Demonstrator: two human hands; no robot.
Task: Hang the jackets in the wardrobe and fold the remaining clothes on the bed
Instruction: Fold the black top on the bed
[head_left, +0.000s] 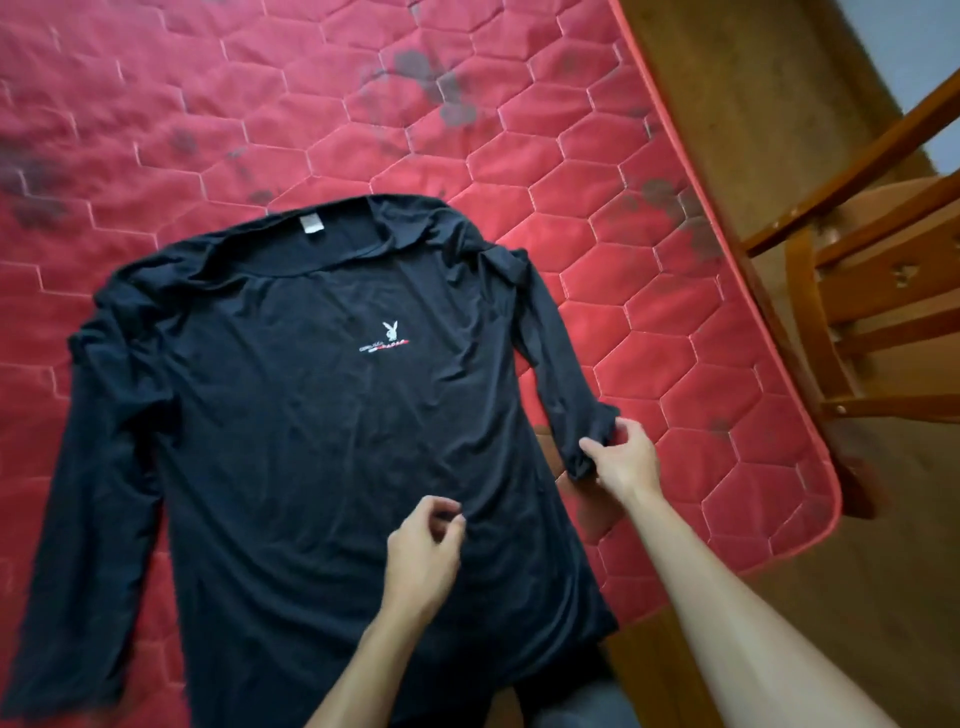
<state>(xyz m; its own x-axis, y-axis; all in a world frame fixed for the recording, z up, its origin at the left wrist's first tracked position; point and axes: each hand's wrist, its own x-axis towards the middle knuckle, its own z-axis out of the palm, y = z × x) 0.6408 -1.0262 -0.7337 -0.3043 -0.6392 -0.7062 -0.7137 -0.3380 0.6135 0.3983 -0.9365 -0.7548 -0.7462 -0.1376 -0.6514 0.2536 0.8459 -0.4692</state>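
A black long-sleeved shirt (291, 415) lies spread front-up on the red quilted mattress (649, 291) of the bed, collar away from the person, hem hanging off the near edge. The right hand (626, 460) pinches the cuff of the shirt's right-side sleeve (550, 353) — its grip closed on the bunched fabric. The left hand (423, 553) hovers over the lower front, fingers loosely curled, holding nothing — a wooden chair (857, 291) stands beside the bed

black shirt (291, 415) — white rabbit-head logo, small lettering beneath — unreadable
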